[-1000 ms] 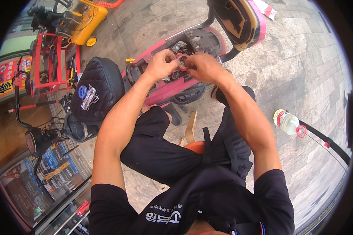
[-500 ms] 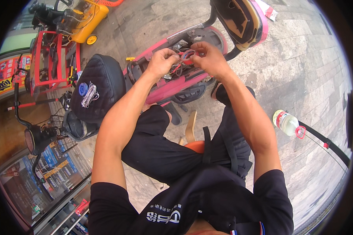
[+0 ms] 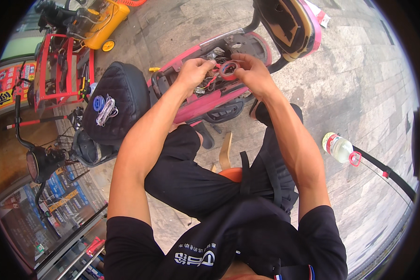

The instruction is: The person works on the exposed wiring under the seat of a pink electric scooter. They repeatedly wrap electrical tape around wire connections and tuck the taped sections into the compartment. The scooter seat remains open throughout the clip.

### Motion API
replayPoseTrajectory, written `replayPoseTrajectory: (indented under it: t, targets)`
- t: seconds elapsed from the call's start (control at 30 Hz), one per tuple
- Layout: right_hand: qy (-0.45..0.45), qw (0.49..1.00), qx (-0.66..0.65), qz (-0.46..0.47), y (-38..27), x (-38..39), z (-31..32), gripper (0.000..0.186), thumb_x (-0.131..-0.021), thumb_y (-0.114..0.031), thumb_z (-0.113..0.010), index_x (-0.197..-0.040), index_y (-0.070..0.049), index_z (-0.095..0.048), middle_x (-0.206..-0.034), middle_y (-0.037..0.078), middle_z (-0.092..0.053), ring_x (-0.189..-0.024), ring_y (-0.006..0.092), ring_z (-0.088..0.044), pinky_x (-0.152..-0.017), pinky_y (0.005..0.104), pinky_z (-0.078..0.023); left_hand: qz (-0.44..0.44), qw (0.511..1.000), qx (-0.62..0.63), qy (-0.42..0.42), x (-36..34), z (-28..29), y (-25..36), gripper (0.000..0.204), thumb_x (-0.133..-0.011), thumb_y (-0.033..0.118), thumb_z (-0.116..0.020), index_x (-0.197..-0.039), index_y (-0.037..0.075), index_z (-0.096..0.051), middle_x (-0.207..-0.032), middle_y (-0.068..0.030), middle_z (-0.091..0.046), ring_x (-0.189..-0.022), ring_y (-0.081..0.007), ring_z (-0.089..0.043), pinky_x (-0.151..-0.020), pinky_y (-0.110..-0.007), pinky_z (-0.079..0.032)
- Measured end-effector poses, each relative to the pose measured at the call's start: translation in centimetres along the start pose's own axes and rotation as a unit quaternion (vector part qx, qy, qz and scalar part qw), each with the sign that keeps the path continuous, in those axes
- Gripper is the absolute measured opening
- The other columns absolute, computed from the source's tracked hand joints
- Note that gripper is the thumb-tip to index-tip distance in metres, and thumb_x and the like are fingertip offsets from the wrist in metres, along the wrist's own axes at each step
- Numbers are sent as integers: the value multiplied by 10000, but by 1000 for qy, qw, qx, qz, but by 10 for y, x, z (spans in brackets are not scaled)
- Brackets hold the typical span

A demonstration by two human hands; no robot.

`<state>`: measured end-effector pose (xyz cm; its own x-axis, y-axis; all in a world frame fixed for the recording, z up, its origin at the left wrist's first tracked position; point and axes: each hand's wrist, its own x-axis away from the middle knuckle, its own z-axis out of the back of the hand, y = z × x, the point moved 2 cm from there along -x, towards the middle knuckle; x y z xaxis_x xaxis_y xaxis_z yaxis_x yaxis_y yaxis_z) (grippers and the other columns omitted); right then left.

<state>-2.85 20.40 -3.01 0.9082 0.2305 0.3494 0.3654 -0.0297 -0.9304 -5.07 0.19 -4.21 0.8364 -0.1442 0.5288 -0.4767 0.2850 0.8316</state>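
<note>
My right hand (image 3: 253,74) holds a red tape roll (image 3: 229,78) by its right side, above the opened body of a pink scooter (image 3: 196,109). Just left of the roll, the fingers of my left hand (image 3: 196,72) are pinched together on something red and thin, too small to make out. Loose red and dark wires (image 3: 211,85) lie below both hands inside the scooter body. To the left, a black quilted seat (image 3: 123,86) carries a blue roll (image 3: 98,103) and a bundle of pale cord (image 3: 106,112).
A black raised panel (image 3: 284,23) rises at upper right. A yellow compressor (image 3: 102,30), red rack (image 3: 56,70) and bicycle handlebars (image 3: 18,121) stand left. A large water bottle (image 3: 338,148) is at right, beside a black curved bar (image 3: 392,177). An orange stool (image 3: 231,175) is beneath me.
My right hand and the tape roll have moved right and slightly upward, away from my left hand, and the roll's ring shows more fully. My left hand has shifted only a little.
</note>
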Motion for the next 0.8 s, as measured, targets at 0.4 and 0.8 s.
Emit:
replayPoseTrajectory:
  t: [0.4, 0.8]
  targets:
    - [-16, 990, 119, 71, -1, 11, -1, 500, -816, 23, -543, -1314, 51, -503, -1203, 140, -623, -1041, 188, -631, -915, 289, -498, 26, 993, -96, 56, -15, -10, 9, 235, -843, 203, -650, -846, -20, -722, -752, -62, -663, -698, -146, -592, -643, -321, -449]
    - [-90, 995, 46, -23, -17, 0, 14, 475, -809, -31, -605, -1271, 59, -548, -1121, 125, -644, -950, 153, -633, -815, 270, -514, 43, 998, -35, 42, -14, -8, 5, 198, -895, 179, -624, -898, -4, -699, -796, -49, -654, -691, -112, -558, -617, -287, -434]
